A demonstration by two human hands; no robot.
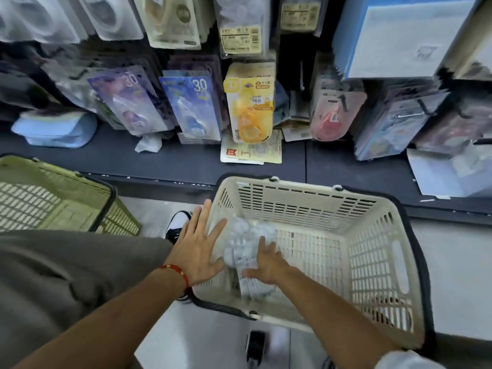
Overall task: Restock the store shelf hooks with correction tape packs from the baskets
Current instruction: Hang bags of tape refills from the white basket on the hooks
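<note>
Both hands (266,262) reach blurred packs (246,243) lying lengthwise toward shelf.

Head-worn wide view, steeply down onto a cream basket (306,198) (close below), shelf hooks ahead.

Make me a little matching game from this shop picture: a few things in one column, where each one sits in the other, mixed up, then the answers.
Things:
1. cream plastic basket
2. olive-green plastic basket
3. yellow correction tape pack
4. pale blue folded cloth

Places:
A. hanging at the middle of the display
B. lying on the dark shelf, far left
C. under both hands
D. at the left edge, beside the person's knee

Pairs: 1-C, 2-D, 3-A, 4-B
</note>
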